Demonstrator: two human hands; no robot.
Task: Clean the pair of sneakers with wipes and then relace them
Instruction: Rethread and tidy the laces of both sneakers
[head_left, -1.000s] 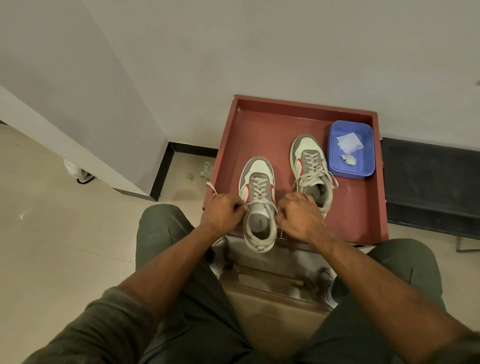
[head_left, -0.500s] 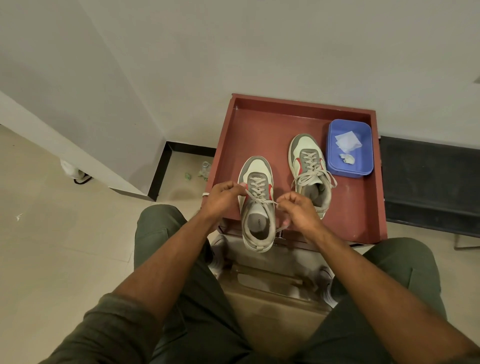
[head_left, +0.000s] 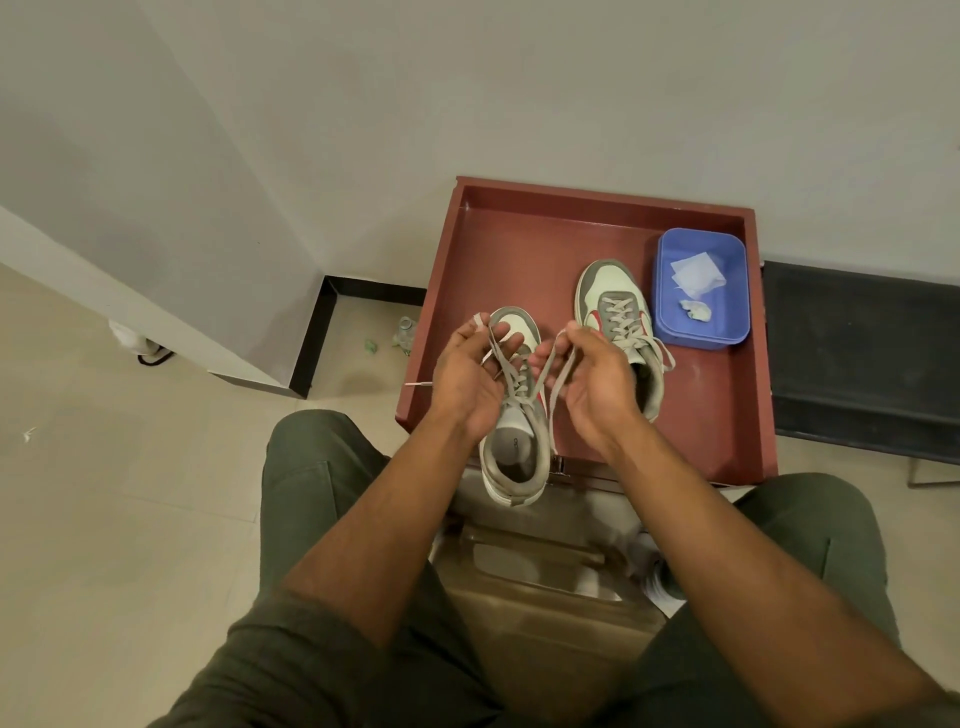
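At the bottom of the frame, two forearms are reaching up from knees in dark green trousers (head_left: 311, 499). In the middle of the frame the near sneaker (head_left: 511, 447) is sitting at the front edge of the red tray (head_left: 519, 244), its heel hanging over the edge. The left hand (head_left: 465, 374) is pinching one end of that shoe's lace (head_left: 514, 384) between thumb and fingers, palm turned up, the lace looping over the fingertips. The right hand (head_left: 597, 379) is gripping the other end the same way, a length hanging down beside the shoe. Both hands are lifted above the sneaker. Further up and to the right, the second sneaker (head_left: 618, 317) is lying laced on the tray. Beside it, at the tray's upper right, a blue tub (head_left: 727, 322) is holding white wipes (head_left: 696, 273).
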